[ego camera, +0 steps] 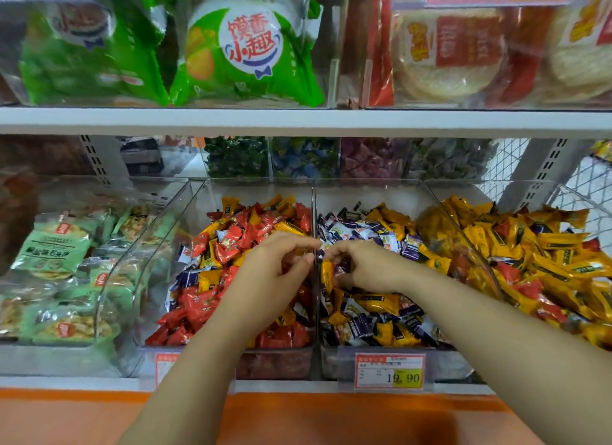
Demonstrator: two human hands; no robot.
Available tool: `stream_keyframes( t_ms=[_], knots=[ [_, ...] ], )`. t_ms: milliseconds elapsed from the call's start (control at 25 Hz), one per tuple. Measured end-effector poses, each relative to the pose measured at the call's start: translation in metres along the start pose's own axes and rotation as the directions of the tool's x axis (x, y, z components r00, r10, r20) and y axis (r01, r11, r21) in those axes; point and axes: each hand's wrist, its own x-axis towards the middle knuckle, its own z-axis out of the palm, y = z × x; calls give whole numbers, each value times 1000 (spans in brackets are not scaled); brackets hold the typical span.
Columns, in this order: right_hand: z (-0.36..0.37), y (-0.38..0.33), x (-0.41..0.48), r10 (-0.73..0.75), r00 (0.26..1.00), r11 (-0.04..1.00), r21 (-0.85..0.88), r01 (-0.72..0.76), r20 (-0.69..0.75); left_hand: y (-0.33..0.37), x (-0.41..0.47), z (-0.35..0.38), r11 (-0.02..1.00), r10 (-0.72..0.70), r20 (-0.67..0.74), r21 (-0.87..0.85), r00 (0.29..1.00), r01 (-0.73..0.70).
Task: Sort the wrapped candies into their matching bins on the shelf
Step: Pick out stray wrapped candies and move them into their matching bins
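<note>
Both hands are over the clear divider (314, 212) between the red bin (281, 361) and the middle bin (367, 192), which is where the mixed stock meets.

- right hand (364, 267): fingers curled narrow, apparently pinching a yellow candy (327, 275) just beside the divider on the middle-bin side. Likely a stray pulled from the purple-white candies (344, 229)
- left hand (275, 269): fingers curled, tips touching the divider top. Can't tell if it holds anything since the palm side is hidden. Possibly there to take a hand-off or to hold its own pick
- red candies (231, 242) dominate the left bin, but yellow and purple strays are mixed in
- the middle bin has many yellow strays too
- the right bin (490, 182) holds the yellow candies (546, 255), with some red among them, so it's the likely target for the pinched piece

Judgement: early to mid sort, all three bins visibly mixed. The next move is probably a reach to the right across the middle bin. The wrappers look slick, so a light pinch could drop one
</note>
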Motion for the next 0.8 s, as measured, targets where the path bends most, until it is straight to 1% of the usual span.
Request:
stream_keyframes(
  t_ms=[120,160,280,360,440,480,520,600,680,720,800],
  knots=[
    [-2,3,1,-30,999,998,63,29,13,0,1,1,1000,-3,-9,-16,1000,2],
    [-2,4,1,-36,999,998,54,36,10,0,1,1,1000,-3,-14,-23,1000,2],
    [-2,5,-1,-24,1000,998,-59,23,-16,0,0,2,1000,-10,-17,-22,1000,10],
    [-11,8,-5,20,996,989,-142,-32,-86,0,0,0,1000,-12,-18,-19,1000,12],
    [-24,15,-11,52,974,963,-246,-107,-221,1,-1,-1,1000,-7,-14,-22,1000,7],
    [-31,16,-14,59,957,964,-232,-129,-285,1,-1,-2,1000,-2,-11,-24,1000,2],
    [-35,14,-17,50,939,976,-181,-118,-341,1,-1,-3,1000,2,-15,-21,1000,-2],
    [-36,-1,-19,-15,891,999,-36,-1,-454,-1,-1,-5,1000,4,-73,-5,997,-4],
    [-29,-30,-17,-73,837,986,88,143,-543,-3,-1,-9,1000,-21,-209,5,978,23],
    [-25,-44,-15,-89,824,969,143,201,-560,-5,-1,-12,999,-43,-287,5,957,46],
    [-17,-64,-11,-125,831,938,208,277,-543,-7,-1,-19,996,-89,-405,-18,910,90]
  ],
)
